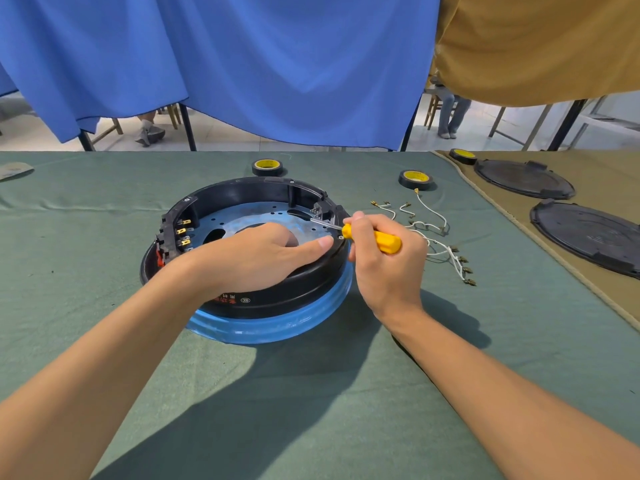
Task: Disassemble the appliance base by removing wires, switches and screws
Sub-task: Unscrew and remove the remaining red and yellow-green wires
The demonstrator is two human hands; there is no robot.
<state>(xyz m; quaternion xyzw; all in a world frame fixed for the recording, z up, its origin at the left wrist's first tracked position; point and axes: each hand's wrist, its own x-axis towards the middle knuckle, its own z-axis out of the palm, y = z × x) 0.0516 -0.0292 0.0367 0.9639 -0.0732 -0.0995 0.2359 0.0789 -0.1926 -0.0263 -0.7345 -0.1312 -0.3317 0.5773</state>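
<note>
Bare forearms are being stretched over the green cloth [311, 393] toward the work. Appliance base [277, 296], round, black, blue-banded at the bottom, is being steadied under the left hand [256, 258]: palm laid over the near rim, thumb stretched along it, nothing clasped. Yellow screwdriver [377, 239] is being gripped in the right hand [384, 265], fingers curled round the handle. Its blade is being pointed into the base at a small black switch [320, 211] on the wall just beyond that hand.

Contents of the base: a bluish metal plate [249, 216] with holes is being held inside; a terminal block [173, 233] with brass tabs is being carried on the wall left of the left hand.

Loose white wires [436, 233] are lying on the cloth just right of the right hand. Beyond the hands, a tape roll [266, 167] and a second tape roll [415, 179]; far right, two black lids [523, 178].
</note>
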